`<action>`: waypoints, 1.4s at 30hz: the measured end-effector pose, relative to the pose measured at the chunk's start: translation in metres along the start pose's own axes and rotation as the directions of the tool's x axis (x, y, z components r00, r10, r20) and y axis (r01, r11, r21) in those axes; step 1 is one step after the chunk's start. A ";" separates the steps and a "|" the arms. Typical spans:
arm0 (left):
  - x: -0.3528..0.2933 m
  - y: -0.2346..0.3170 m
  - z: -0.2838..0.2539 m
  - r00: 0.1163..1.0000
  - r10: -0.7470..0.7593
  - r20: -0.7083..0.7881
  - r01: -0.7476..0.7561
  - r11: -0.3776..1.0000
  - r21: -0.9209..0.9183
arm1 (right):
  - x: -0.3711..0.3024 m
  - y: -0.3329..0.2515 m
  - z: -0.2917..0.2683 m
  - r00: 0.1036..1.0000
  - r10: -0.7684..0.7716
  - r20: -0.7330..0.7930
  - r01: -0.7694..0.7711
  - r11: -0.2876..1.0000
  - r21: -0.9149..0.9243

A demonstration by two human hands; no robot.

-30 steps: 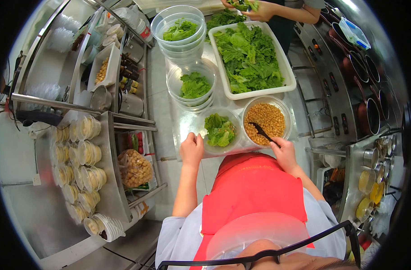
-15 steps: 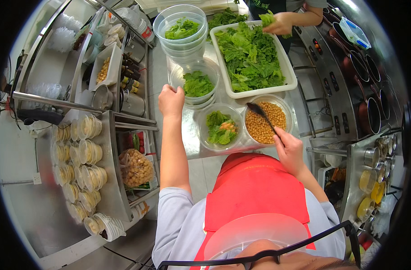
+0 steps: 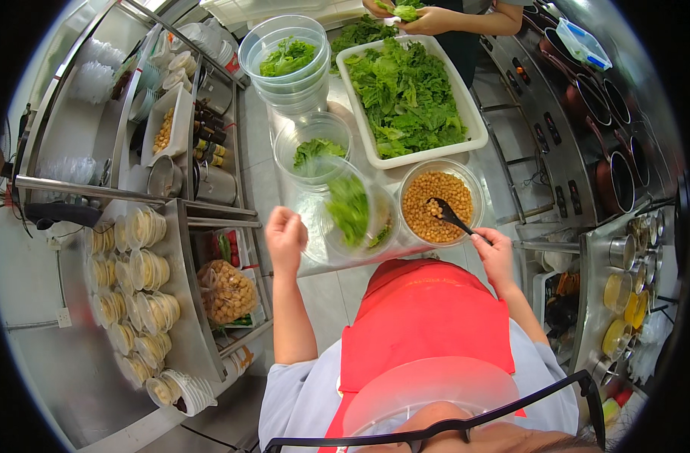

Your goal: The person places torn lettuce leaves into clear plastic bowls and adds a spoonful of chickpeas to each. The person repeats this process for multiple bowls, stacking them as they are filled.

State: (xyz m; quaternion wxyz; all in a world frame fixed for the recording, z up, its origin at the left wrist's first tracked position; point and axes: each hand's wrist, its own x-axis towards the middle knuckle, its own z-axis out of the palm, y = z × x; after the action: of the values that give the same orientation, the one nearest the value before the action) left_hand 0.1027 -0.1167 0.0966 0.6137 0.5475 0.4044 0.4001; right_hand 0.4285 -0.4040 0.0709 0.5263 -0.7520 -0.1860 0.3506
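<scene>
My left hand, closed and smeared by motion, is at the rim of a clear plastic bowl of lettuce. This blurred bowl is tilted above another bowl whose contents it mostly hides. In my right hand is the handle of a black spoon. Its head carries a few small round golden beans above a clear tub of such beans. Behind the tilted bowl stands a stack of clear bowls, the top one with lettuce inside.
A white tub heaped with lettuce and a taller bowl stack stand farther back. Across the table, a co-worker's hands hold leaves. Shelving with lidded cups flanks my left; a stove with pans lines the right.
My left hand has drawn a lettuce bowl off the stack, toward me and right, tilting it. The spoon head has dipped to the beans and now carries some. The co-worker's hands moved left.
</scene>
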 end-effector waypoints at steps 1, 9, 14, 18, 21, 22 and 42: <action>-0.008 -0.009 0.003 0.994 -0.100 0.035 0.098 0.994 0.052 | -0.003 -0.010 -0.005 0.997 0.078 -0.026 -0.078 0.997 0.002; -0.011 -0.025 0.019 0.990 0.130 -0.047 -0.039 0.587 0.809 | -0.033 -0.081 0.028 0.921 -0.282 0.269 0.288 0.958 0.019; 0.063 -0.002 0.020 0.947 0.071 -0.314 0.152 0.760 0.632 | -0.017 -0.060 0.045 0.789 -0.610 0.074 0.603 0.744 -0.287; 0.115 0.006 0.026 0.967 0.032 -0.253 0.201 0.514 0.834 | -0.007 -0.022 0.037 0.818 -0.471 0.332 0.545 0.445 -0.711; 0.113 0.007 0.036 0.966 -0.046 -0.254 0.122 0.948 0.293 | -0.009 0.005 0.034 0.824 -0.429 0.371 0.563 0.544 -0.622; 0.105 0.008 0.037 0.963 0.003 -0.268 0.059 0.974 0.220 | -0.008 0.012 0.033 0.830 -0.456 0.321 0.552 0.585 -0.594; 0.032 -0.013 0.001 0.973 -0.102 -0.209 0.205 0.799 0.565 | -0.039 -0.092 0.043 0.817 -0.528 0.233 0.568 0.806 -0.168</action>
State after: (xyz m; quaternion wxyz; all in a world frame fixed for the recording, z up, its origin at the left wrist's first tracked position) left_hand 0.1156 -0.0880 0.0817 0.4107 0.6385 0.6008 0.2503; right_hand 0.3788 -0.3661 0.1605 0.4962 -0.6878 -0.4803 0.2236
